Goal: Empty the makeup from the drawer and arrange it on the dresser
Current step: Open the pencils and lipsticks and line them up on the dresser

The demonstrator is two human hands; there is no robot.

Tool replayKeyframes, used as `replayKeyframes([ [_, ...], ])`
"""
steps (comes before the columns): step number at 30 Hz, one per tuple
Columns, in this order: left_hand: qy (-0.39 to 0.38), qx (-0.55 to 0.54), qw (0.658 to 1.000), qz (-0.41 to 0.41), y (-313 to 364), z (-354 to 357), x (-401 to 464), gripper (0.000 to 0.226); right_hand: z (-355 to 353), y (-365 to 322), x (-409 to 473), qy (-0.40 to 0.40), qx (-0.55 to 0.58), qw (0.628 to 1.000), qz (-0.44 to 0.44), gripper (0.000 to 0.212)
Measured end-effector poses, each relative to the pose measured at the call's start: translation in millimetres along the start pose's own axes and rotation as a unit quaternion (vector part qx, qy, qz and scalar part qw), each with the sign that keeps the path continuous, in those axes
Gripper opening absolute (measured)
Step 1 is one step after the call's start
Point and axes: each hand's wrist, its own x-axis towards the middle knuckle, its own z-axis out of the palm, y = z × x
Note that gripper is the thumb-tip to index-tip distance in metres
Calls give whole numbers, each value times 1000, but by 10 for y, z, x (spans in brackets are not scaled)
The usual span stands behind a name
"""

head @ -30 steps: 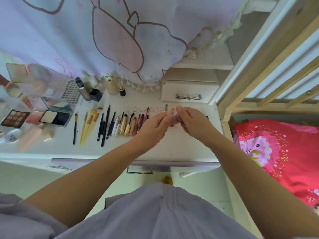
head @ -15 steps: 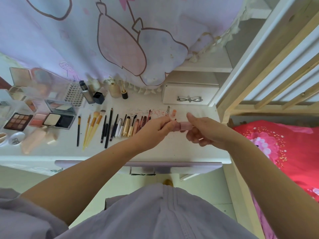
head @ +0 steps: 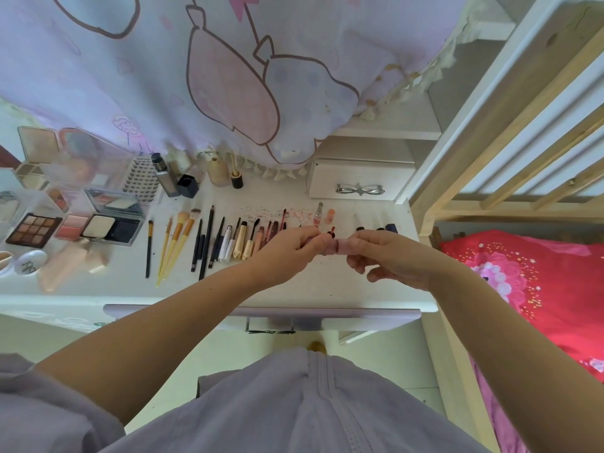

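A: Centre frame, left hand (head: 287, 248) and right hand (head: 389, 259) each pinch an end of a pink lip tube (head: 335, 246), held just above the dresser (head: 294, 289)

B: Looks like it's being capped or checked. Next, I'd judge, it joins the row of brushes and tubes (head: 228, 240) to the left, beside the palettes (head: 32, 228)

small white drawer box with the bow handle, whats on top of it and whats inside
The lilac cartoon-print curtain hangs over the small white drawer box, its fringe draping the top left corner; the rest of the top looks bare. The drawer is closed, so its contents are hidden.
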Motion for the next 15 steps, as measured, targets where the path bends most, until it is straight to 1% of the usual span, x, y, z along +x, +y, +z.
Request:
replayKeyframes([
  [2, -2, 0, 1000, -7, -28, -7, 0, 31, 7, -13, 5, -1, 7, 1000, 8, 43],
  [4, -3, 14, 1000, -3, -23, -1, 4, 31, 17, -5, 30, 4, 24, 999, 43, 50],
  [6, -10, 10, 1000, 4, -14, 12, 1, 28, 30, 27, 40, 5, 22, 999, 47, 47],
  [8, -21, -3, 1000, 1, -1, 12, -16, 27, 28, 69, 46, -5, 26, 999, 20, 35],
  [9, -24, -7, 1000, -2, 4, 7, -28, 27, 26, 80, 40, -9, 34, 999, 10, 34],
  [10, -26, -9, 1000, -3, 4, 2, -38, 27, 26, 80, 35, -9, 44, 999, 7, 39],
  [12, -34, -12, 999, -2, 2, 5, -46, 26, 25, 78, 44, -8, 62, 998, 30, 48],
  [15, -37, 4, 999, -3, 3, 36, -26, 27, 45, 98, 68, -20, 47, 996, 67, 49],
])
